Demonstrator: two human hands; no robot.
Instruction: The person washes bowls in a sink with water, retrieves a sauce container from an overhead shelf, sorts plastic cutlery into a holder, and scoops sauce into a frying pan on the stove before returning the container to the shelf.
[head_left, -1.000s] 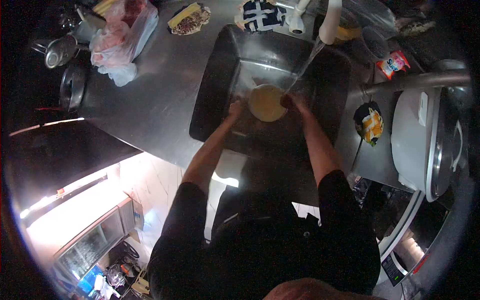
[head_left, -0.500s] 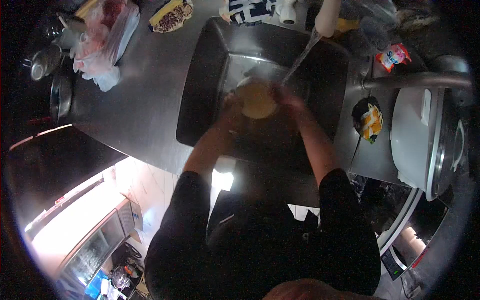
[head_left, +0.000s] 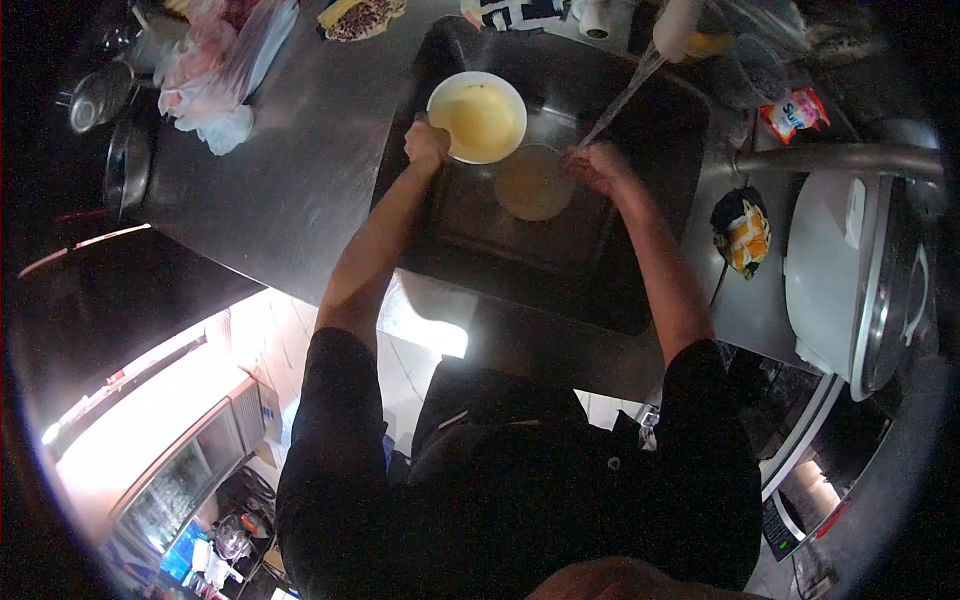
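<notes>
My left hand (head_left: pixel 427 142) grips the near-left rim of a white bowl (head_left: pixel 478 77) with a pale yellow mass or liquid inside. The bowl is over the far-left part of the dark sink (head_left: pixel 480 245). My right hand (head_left: pixel 600 166) is closed on the edge of a round, see-through vessel (head_left: pixel 534 184), perhaps a strainer or a clear bowl; I cannot tell which. It hangs over the sink, just nearer to me than the white bowl. A thin stream of water (head_left: pixel 622 98) falls from the pale faucet (head_left: pixel 677 30) and meets my right hand.
Plastic bags (head_left: pixel 215 80) lie on the steel counter (head_left: pixel 270 150) at left, beside metal pans (head_left: pixel 100 98). Right of the sink are a red-orange packet (head_left: pixel 797 114), a black-and-yellow packet (head_left: pixel 743 233), a metal pipe (head_left: pixel 840 159) and a large white container (head_left: pixel 825 265).
My hands have moved apart. The white bowl now shows clearly, up and left, in my left hand, while the see-through vessel stays with my right hand.
</notes>
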